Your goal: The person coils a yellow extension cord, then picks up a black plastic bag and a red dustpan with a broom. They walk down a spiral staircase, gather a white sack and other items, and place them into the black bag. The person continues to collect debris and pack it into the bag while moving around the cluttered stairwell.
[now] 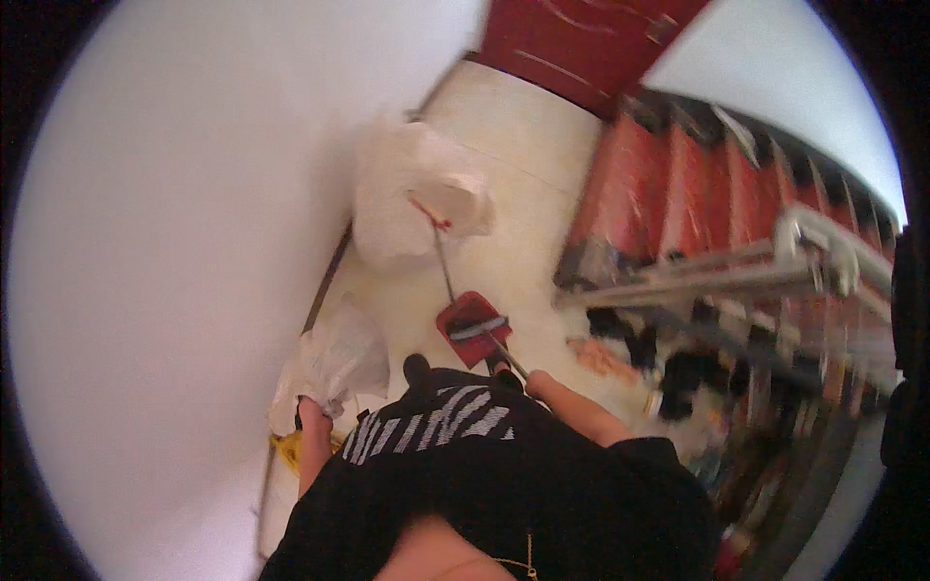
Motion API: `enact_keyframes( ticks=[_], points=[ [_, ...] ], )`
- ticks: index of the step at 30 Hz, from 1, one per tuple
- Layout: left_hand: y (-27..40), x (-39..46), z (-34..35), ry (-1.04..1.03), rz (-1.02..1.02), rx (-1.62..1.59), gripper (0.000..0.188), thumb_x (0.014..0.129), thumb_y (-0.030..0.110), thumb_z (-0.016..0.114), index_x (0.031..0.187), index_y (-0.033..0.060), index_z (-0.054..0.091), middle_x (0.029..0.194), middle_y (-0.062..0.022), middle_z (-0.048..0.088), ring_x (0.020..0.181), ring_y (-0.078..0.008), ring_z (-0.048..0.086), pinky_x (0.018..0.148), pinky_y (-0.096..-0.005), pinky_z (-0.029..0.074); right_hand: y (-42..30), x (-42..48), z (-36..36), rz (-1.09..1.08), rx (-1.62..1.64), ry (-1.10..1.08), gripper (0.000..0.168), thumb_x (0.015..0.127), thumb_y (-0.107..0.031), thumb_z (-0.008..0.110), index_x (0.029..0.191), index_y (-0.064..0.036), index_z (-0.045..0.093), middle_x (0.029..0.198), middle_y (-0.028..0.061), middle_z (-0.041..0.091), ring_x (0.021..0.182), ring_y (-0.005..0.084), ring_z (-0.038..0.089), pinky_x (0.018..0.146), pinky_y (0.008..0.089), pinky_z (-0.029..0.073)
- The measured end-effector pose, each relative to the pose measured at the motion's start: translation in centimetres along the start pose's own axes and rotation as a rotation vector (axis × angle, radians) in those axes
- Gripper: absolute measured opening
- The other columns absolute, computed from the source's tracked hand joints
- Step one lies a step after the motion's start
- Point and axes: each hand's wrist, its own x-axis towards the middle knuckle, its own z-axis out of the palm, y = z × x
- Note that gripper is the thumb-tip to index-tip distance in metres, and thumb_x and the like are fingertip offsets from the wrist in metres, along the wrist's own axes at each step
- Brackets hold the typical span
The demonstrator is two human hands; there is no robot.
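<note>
At the lower left, my left hand (314, 412) grips the gathered neck of a whitish plastic bag (356, 356). My right hand (539, 385), right of centre, is closed around a thin metal handle (510, 356) that reaches to a brush-like head. That head, dark with a pale bar, rests over a red dustpan (476, 356). A second thin rod with a red end (431, 210) runs up from the pan in front of a big white sack (392, 196). Blur hides the finer detail of both tools.
A white wall (160, 254) rises at the left. The pale floor (538, 145) leads up to a dark red door (567, 43). At the right stand a metal rack (697, 279) and a row of red plastic-covered things (632, 189). Something yellow (289, 452) lies beside my left wrist.
</note>
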Motion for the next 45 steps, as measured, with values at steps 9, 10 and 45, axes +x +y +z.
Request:
enact_keyframes(
  ticks=[9,10,45],
  points=[
    [3.9,13.2,5.3,-0.311,-0.124,0.415,0.042,0.089,0.031,0.047,0.123,0.0064,0.046,0.113,-0.0129,0.055,0.096,-0.0291,0.055,0.072,-0.0380,0.048,-8.8,-5.2,-1.2,0.218,0.379,0.051,0.019,0.069,-0.013,0.058,0.080,-0.002,0.068,0.085,0.0200,0.065,0.081,0.0336,0.063,0.072,0.0412,0.051],
    [4.1,13.1,6.5,-0.298,-0.151,0.392,0.043,0.090,0.032,0.046,0.124,0.0061,0.045,0.114,-0.0132,0.054,0.098,-0.0295,0.054,0.074,-0.0387,0.047,-9.3,-5.4,-0.1,0.204,0.355,0.019,0.019,0.069,-0.013,0.058,0.080,-0.002,0.068,0.085,0.0200,0.065,0.081,0.0336,0.063,0.072,0.0413,0.051],
    [-32.5,-19.9,22.7,-1.291,0.646,2.055,0.055,0.080,0.030,0.064,0.121,-0.0037,0.048,0.113,-0.0254,0.055,0.109,-0.0349,0.052,0.092,-0.0391,0.042,-9.2,-42.5,47.5,0.627,1.929,0.406,0.029,0.083,-0.030,0.060,0.092,-0.003,0.060,0.067,0.0080,0.061,0.047,0.0165,0.054,0.045,0.0319,0.043]
  ],
)
